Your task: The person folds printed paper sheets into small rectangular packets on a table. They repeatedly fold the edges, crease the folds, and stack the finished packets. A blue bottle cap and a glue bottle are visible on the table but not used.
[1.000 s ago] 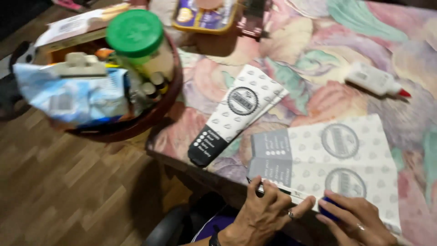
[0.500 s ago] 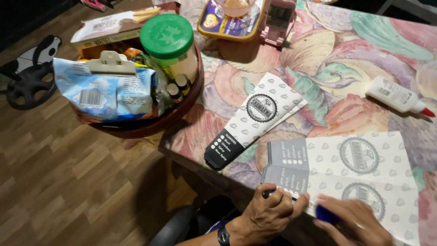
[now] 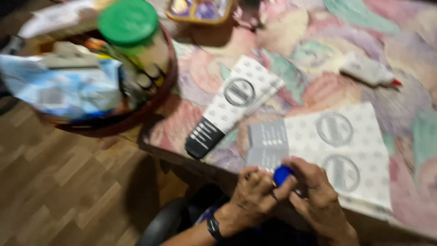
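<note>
The view is blurred. My left hand (image 3: 255, 197) and my right hand (image 3: 318, 196) meet at the table's near edge, both pinching a small blue object (image 3: 283, 174) between their fingertips. What kind of object it is I cannot tell. My left wrist wears a dark band. The hands rest over the near edge of a flat white dotted paper sheet (image 3: 350, 146) with round grey emblems and a grey panel. A long folded dotted package (image 3: 236, 102) with a black end lies just to the left of the sheet.
A white glue bottle (image 3: 368, 72) with a red tip lies at the far right on the flowered tablecloth (image 3: 318, 41). On the left, a round brown basket (image 3: 154, 102) holds a green-lidded jar (image 3: 129, 23) and a blue packet (image 3: 59, 91). A yellow tray (image 3: 200, 11) sits at the back, with wooden floor (image 3: 59, 191) below left.
My hands have come together around the blue object, which was under my right hand before. The camera has swung and the picture has blurred.
</note>
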